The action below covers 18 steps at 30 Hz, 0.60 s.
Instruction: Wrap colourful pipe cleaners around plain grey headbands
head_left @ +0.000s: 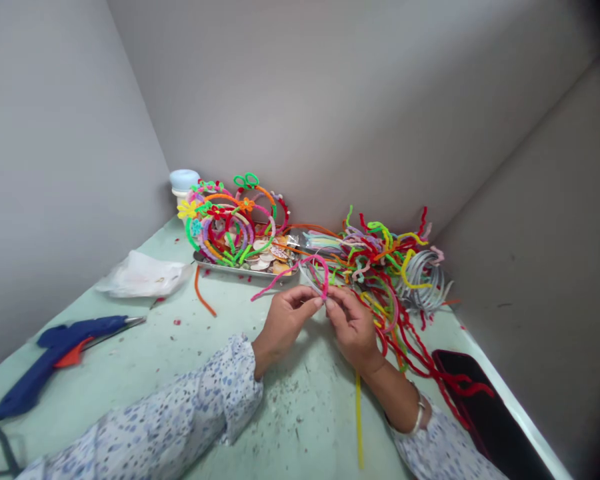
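Observation:
My left hand (289,320) and my right hand (353,328) meet over the middle of the table, thumbs and fingers pinched. Between them is a pink pipe cleaner (325,265), curved along a thin pale hoop (307,272) that looks like a headband. The pipe cleaner's loose tail sticks out to the left, above my left hand. My fingertips hide the spot where the two meet. Just beyond, a metal tray (250,272) carries finished pipe-cleaner headbands (225,230) and several flat round pieces (266,257).
Tangled pipe cleaners (375,253) and a bundle of grey headbands (423,287) lie at the right. A phone (495,420) rests near the right edge. At left are a blue glue gun (50,360) and a plastic bag (145,275). Walls enclose the table.

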Motion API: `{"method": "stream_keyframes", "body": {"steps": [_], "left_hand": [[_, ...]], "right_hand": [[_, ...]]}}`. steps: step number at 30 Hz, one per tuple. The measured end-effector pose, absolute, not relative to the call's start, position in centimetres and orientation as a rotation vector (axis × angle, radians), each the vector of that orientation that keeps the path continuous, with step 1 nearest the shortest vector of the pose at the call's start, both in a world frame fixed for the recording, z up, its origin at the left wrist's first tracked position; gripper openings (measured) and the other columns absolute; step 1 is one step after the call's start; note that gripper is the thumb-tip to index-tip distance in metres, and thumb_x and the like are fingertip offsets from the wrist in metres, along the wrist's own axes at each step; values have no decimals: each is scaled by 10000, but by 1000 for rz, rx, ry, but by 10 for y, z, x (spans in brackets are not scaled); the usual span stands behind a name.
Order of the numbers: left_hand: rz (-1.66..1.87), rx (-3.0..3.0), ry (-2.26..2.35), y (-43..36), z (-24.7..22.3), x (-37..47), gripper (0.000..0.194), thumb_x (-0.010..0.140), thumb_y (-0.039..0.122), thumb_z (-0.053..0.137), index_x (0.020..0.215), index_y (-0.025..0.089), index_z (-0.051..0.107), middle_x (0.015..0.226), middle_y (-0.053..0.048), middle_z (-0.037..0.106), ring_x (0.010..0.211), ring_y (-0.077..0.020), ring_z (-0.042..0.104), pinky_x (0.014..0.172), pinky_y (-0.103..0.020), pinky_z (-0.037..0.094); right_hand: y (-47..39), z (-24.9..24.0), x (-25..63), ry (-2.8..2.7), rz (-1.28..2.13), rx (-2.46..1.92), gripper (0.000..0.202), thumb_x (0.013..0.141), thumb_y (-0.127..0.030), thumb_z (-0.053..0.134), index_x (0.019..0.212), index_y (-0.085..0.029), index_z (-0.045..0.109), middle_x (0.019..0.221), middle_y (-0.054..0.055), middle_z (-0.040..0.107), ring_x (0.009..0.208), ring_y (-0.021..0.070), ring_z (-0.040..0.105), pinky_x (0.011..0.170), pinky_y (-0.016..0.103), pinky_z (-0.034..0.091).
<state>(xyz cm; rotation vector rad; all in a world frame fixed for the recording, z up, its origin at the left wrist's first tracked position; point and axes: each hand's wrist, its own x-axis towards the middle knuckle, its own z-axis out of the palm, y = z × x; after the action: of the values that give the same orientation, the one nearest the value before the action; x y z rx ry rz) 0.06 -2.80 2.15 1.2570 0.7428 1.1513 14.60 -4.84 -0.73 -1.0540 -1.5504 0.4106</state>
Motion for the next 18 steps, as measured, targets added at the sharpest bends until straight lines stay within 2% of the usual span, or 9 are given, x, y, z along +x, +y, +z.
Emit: {"method": "stream_keyframes", "body": {"steps": [9,18], "left_hand": [[1200,1306,743,-28,20,2,158,756,288,686,767,134,653,732,-11,610,700,-116,518,678,-236,412],[1236,1402,802,-29,20,2,162,800,295,628,762,138,626,722,-15,599,695,-121,516,668,-237,413]], "right_hand": [[-49,-9,147,-1544,482,-1080,237,901,-263,517,1115,-239,615,986,68,630,917,213,614,810,380,502],[-50,-5,146,-1626,381,-1088,242,894,-224,513,1116,-226,610,931,58,623,881,203,609,784,366,501]]}}
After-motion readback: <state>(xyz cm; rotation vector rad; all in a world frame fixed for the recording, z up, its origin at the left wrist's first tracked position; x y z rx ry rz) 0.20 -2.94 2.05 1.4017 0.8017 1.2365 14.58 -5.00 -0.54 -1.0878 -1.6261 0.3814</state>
